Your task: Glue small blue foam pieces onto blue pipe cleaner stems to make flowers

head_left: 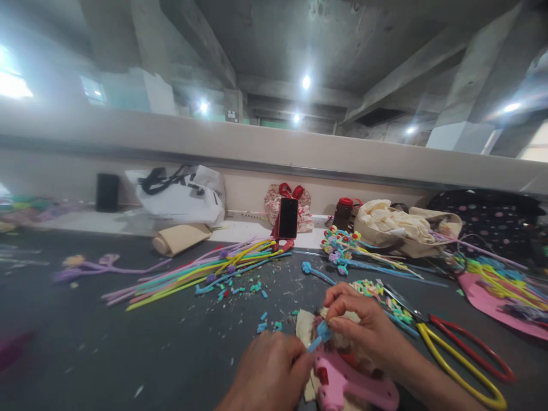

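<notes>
A blue pipe cleaner (323, 331) with a bunched, knotted head is between my two hands. My left hand (274, 368) is closed on its stem end, fingers curled under and partly hidden. Thumb and fingertips of my right hand (368, 328) pinch together at the knotted head. Just below lies a pink hot glue gun (338, 379) on scraps of beige material (305, 324), partly covered by my right hand and wrist. Another blue pipe cleaner with a balled tip (307, 267) lies just beyond my hands.
Scissors (445, 354) with red and yellow handles lie at right. Cut pieces (252, 287) and bundled pipe cleaners (205, 268) cover the dark table. Finished-looking flower stems (338, 245), a propped phone (288, 218), a white bag (184, 197) and a cloth bag (394, 225) stand behind.
</notes>
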A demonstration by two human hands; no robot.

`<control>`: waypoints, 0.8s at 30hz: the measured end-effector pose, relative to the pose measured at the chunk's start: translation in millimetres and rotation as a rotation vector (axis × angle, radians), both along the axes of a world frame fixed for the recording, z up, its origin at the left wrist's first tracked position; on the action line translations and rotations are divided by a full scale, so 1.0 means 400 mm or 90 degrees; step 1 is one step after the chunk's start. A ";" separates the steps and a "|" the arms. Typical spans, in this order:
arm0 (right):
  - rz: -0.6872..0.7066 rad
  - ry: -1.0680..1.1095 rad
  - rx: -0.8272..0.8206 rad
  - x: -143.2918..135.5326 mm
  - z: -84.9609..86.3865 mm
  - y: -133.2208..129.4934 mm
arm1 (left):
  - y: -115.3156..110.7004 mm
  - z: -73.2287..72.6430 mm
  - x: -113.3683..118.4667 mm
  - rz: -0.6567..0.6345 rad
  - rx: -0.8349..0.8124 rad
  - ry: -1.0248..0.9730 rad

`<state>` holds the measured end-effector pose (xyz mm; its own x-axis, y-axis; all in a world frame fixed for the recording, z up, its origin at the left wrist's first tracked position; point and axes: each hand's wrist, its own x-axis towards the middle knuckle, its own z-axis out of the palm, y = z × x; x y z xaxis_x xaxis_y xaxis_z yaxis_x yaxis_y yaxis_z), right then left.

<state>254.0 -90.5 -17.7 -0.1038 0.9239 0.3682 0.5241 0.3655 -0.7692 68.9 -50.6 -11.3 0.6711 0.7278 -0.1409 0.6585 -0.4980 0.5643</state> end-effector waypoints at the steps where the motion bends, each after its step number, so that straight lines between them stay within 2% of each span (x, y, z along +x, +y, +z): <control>1: 0.002 0.007 -0.001 0.000 -0.001 0.000 | 0.000 0.000 -0.001 -0.002 -0.003 -0.004; 7: 0.033 0.016 -0.012 0.001 -0.011 0.004 | 0.002 0.002 -0.006 -0.006 0.002 -0.017; 14: 0.022 0.050 -0.035 -0.002 -0.025 0.007 | 0.001 0.005 0.000 0.006 -0.013 -0.018; 24: 0.016 0.041 -0.032 -0.004 -0.022 0.010 | 0.005 -0.012 -0.002 0.007 -0.033 -0.054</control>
<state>252.2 -86.5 -26.7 -0.1048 0.9389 0.3278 0.4640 0.3377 -0.8189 68.3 -48.7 -16.1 0.6745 0.7282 -0.1214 0.6124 -0.4600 0.6430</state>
